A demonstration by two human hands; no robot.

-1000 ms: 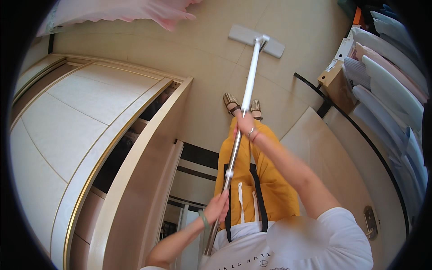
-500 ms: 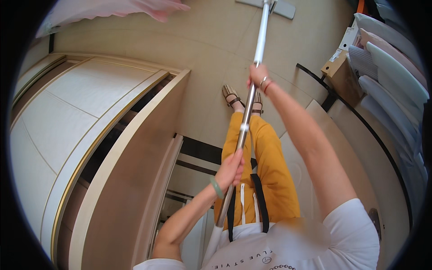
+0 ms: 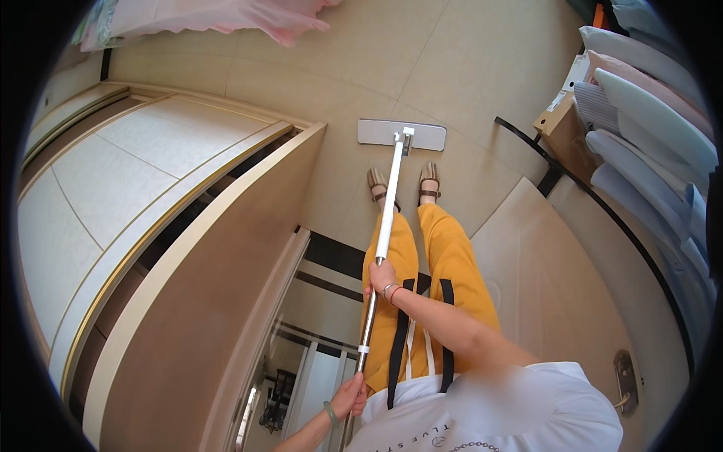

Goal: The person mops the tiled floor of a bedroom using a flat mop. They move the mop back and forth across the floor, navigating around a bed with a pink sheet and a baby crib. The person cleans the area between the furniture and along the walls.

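Observation:
A flat mop (image 3: 388,197) with a white and metal pole slants down the middle of the view. Its grey rectangular head (image 3: 376,132) lies on the floor just beyond my feet. My right hand (image 3: 382,279) is wrapped round the pole below its white upper section. Lower down, my left hand (image 3: 350,395), with a green bangle at the wrist, grips the metal part of the pole beside my hip. The pole's lower end runs out of sight past my shirt.
A wardrobe (image 3: 128,162) with sliding doors and a wooden side panel (image 3: 218,264) stands at the left. To the right are a door (image 3: 557,256) with a metal handle, a black curved rail (image 3: 520,135), hanging clothes (image 3: 648,113) and a cardboard box (image 3: 561,128). Pink fabric (image 3: 218,19) hangs at the far left.
Both hands have drawn the mop back toward my body. Its head has slid from the far edge of the view to just in front of my feet, and my right arm has bent.

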